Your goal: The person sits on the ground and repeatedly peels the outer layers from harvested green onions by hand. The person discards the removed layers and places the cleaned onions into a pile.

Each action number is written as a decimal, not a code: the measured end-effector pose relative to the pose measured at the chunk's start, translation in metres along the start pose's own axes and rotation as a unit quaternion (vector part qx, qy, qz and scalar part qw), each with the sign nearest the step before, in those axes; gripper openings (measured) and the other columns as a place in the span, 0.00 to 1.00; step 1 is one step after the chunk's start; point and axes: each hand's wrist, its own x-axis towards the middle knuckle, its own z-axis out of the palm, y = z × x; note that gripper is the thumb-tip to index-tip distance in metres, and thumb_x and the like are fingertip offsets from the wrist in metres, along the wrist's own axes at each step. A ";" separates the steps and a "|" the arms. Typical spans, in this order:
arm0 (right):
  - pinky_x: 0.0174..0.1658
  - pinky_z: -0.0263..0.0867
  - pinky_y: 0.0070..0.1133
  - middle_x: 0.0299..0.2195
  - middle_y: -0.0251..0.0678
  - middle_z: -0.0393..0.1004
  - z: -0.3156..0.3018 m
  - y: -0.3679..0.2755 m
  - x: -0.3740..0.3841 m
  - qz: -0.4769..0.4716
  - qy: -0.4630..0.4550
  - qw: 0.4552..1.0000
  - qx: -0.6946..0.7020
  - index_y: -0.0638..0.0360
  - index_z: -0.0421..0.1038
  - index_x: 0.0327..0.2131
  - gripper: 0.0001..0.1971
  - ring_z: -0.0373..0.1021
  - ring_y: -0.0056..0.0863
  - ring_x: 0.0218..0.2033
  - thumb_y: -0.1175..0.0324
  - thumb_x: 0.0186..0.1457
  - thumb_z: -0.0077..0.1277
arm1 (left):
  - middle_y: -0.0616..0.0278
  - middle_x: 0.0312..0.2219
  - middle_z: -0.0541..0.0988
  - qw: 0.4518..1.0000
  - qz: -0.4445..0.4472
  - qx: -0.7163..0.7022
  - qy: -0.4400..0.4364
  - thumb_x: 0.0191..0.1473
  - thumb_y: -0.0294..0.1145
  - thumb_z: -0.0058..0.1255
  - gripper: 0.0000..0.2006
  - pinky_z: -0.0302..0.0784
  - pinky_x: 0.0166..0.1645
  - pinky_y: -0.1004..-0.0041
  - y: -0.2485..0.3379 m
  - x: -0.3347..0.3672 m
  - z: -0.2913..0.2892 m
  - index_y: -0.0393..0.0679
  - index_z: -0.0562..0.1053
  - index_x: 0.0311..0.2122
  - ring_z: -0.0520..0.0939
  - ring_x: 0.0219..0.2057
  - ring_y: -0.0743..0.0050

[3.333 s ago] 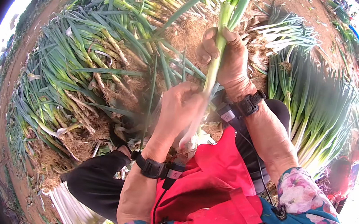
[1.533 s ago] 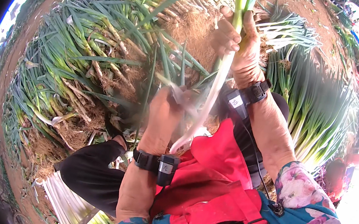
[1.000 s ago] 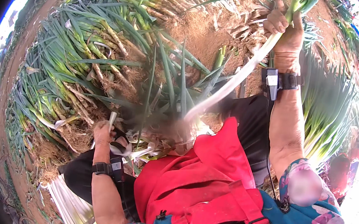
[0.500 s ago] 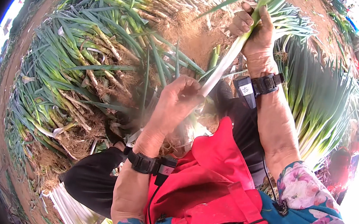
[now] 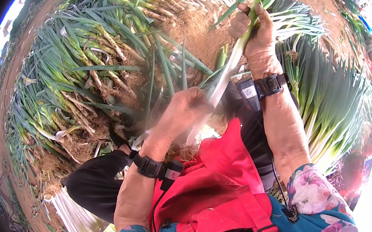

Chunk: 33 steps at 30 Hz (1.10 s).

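A long green onion point(image 5: 222, 85) slants up from above my lap, its white stem low and its green leaves at the top. My right hand point(image 5: 254, 36) is wrapped round its upper part, where white turns to green. Lower down, my left hand point(image 5: 186, 111) has its fingers curled in at the white stem and looks slightly blurred. Below that hand, the pale root end point(image 5: 190, 147) shows with fine roots, close to my red apron point(image 5: 230, 169).
Unpeeled green onions with dirty roots lie heaped point(image 5: 83, 74) at the left and far side. Cleaned ones form a neat row point(image 5: 329, 97) at the right. A bundle of white stems point(image 5: 76, 214) sits at the lower left. Bare soil point(image 5: 208, 37) shows between the heaps.
My right hand has shifted a little left and down with the green onion, which now stands steeper. The left hand has dropped slightly, and the root end shows more plainly below it.
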 end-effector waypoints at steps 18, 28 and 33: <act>0.22 0.59 0.23 0.17 0.28 0.64 -0.015 0.048 0.012 -0.001 0.347 0.934 -0.089 0.60 0.70 0.34 0.14 0.61 0.23 0.17 0.57 0.60 0.55 | 0.62 0.28 0.74 0.960 0.159 0.115 0.202 0.57 0.22 0.54 0.07 0.72 0.40 0.66 -0.023 -0.049 0.006 0.42 0.67 0.34 0.77 0.32 0.70; 0.22 0.55 0.24 0.15 0.27 0.61 -0.052 0.035 0.024 0.045 0.359 0.931 -0.037 0.56 0.65 0.28 0.16 0.57 0.22 0.15 0.56 0.64 0.48 | 0.67 0.27 0.68 0.878 0.052 -0.418 0.226 0.66 0.34 0.47 0.06 0.69 0.33 0.73 -0.036 -0.098 -0.058 0.45 0.67 0.37 0.67 0.23 0.76; 0.21 0.55 0.23 0.14 0.26 0.58 -0.050 0.028 0.025 0.041 0.363 0.930 -0.042 0.56 0.65 0.27 0.17 0.57 0.22 0.15 0.55 0.65 0.46 | 0.67 0.28 0.68 0.920 -0.023 -0.240 0.308 0.63 0.34 0.51 0.07 0.66 0.31 0.76 -0.055 -0.141 -0.087 0.44 0.70 0.35 0.69 0.29 0.79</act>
